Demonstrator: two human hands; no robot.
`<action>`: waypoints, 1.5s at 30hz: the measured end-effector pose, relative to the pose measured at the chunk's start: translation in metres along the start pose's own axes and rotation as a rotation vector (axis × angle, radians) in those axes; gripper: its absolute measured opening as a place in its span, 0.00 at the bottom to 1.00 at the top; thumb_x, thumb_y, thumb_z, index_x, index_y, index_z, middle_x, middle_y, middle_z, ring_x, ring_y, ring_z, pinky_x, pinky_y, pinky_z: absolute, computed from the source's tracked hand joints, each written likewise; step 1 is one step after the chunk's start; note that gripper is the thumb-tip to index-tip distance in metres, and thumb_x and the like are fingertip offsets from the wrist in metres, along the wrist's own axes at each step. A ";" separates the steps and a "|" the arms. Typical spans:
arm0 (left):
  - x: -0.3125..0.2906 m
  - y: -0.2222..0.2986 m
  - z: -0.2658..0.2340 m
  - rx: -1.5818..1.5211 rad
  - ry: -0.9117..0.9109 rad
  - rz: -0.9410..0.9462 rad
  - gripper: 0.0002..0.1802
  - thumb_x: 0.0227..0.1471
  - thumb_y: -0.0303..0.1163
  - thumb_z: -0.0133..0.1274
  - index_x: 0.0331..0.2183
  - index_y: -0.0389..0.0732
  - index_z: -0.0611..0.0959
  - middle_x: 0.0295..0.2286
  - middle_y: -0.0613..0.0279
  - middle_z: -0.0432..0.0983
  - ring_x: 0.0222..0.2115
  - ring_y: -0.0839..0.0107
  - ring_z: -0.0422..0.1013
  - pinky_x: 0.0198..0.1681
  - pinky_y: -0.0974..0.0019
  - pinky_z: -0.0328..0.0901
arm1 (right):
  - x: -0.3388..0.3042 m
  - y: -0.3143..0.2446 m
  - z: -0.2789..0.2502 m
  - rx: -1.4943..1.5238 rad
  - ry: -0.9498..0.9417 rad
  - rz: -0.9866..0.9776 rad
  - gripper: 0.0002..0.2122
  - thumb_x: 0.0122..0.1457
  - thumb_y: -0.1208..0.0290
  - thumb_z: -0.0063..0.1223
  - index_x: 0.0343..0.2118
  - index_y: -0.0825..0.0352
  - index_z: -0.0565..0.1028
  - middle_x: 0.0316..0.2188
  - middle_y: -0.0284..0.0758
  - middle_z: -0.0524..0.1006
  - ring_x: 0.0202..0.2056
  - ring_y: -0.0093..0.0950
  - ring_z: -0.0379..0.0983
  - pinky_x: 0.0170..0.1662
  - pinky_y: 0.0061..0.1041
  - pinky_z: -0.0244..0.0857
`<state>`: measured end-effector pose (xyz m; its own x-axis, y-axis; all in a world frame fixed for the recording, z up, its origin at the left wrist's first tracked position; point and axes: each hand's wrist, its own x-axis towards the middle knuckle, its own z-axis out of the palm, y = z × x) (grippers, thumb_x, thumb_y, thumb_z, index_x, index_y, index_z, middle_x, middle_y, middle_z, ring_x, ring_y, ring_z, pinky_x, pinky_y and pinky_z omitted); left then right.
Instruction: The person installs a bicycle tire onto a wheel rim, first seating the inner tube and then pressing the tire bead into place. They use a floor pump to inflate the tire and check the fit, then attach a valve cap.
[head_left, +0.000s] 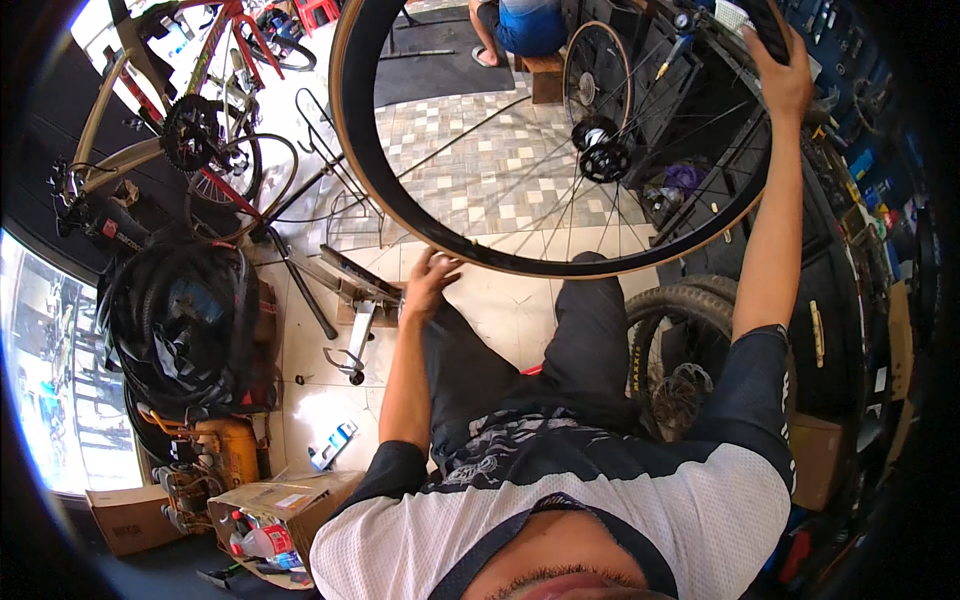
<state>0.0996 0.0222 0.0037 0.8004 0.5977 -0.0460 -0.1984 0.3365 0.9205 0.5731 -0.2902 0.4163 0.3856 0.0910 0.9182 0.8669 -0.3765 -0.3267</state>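
Observation:
A large spoked bicycle wheel (520, 262), with a black rim and a tan-edged tyre, is held up in front of me. Its black hub (605, 155) shows near the middle, thin spokes running out from it. My right hand (782, 82) is closed round the tyre and rim at the upper right, arm stretched forward. At the lower left of the wheel, my left hand (430, 283) is by the tyre's outer edge, its fingers loosely bent and apart. I cannot tell whether its fingertips touch the tyre.
A bicycle frame (205, 60) hangs at the left above a pile of black tyres (180, 320). A metal stand (355, 310) is near my left knee. Muddy wheels (680, 340) lean at my right. A cardboard box (285, 510) is at lower left. A person (532, 28) sits farther off.

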 end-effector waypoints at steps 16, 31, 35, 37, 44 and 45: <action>-0.002 0.197 0.021 -0.077 0.158 0.450 0.29 0.59 0.51 0.57 0.49 0.35 0.78 0.40 0.47 0.82 0.32 0.51 0.81 0.38 0.49 0.80 | -0.129 0.052 0.018 0.116 -0.010 0.520 0.38 0.54 0.42 0.71 0.53 0.75 0.74 0.49 0.50 0.79 0.52 0.43 0.75 0.57 0.39 0.66; 0.145 0.106 0.137 0.661 0.234 0.099 0.18 0.60 0.40 0.65 0.37 0.32 0.84 0.24 0.63 0.80 0.23 0.76 0.74 0.27 0.69 0.68 | -0.309 0.203 0.302 -0.017 -0.799 0.750 0.44 0.53 0.47 0.71 0.65 0.73 0.66 0.59 0.55 0.73 0.60 0.48 0.71 0.63 0.40 0.65; 0.233 0.048 0.134 0.707 0.248 -0.020 0.18 0.61 0.38 0.64 0.41 0.31 0.84 0.22 0.67 0.76 0.21 0.79 0.70 0.23 0.70 0.64 | -0.222 0.306 0.340 -0.182 -0.432 0.635 0.36 0.55 0.49 0.69 0.60 0.72 0.71 0.49 0.50 0.79 0.50 0.43 0.78 0.55 0.39 0.71; 0.264 0.050 0.138 0.636 0.296 -0.162 0.19 0.61 0.36 0.64 0.45 0.31 0.83 0.22 0.67 0.76 0.20 0.81 0.70 0.22 0.72 0.63 | -0.170 0.348 0.353 -0.257 -0.311 0.665 0.36 0.56 0.49 0.69 0.60 0.72 0.71 0.48 0.49 0.80 0.49 0.42 0.79 0.54 0.39 0.71; 0.311 0.064 0.116 0.599 0.272 -0.288 0.28 0.69 0.53 0.49 0.44 0.33 0.81 0.27 0.60 0.79 0.23 0.76 0.72 0.28 0.69 0.68 | -0.049 0.405 0.430 0.039 -0.116 0.901 0.30 0.59 0.53 0.68 0.58 0.69 0.73 0.45 0.39 0.81 0.46 0.30 0.78 0.51 0.32 0.71; 0.314 0.063 0.110 0.555 0.219 -0.301 0.32 0.70 0.57 0.45 0.41 0.33 0.81 0.28 0.59 0.79 0.23 0.74 0.73 0.29 0.68 0.69 | -0.032 0.431 0.410 0.085 -0.133 0.947 0.26 0.60 0.58 0.69 0.55 0.67 0.74 0.45 0.38 0.81 0.44 0.28 0.78 0.48 0.31 0.71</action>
<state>0.4004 0.1508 0.0902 0.6304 0.6897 -0.3562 0.3833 0.1224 0.9155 1.0636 -0.0776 0.1540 0.9660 -0.1108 0.2334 0.1950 -0.2799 -0.9400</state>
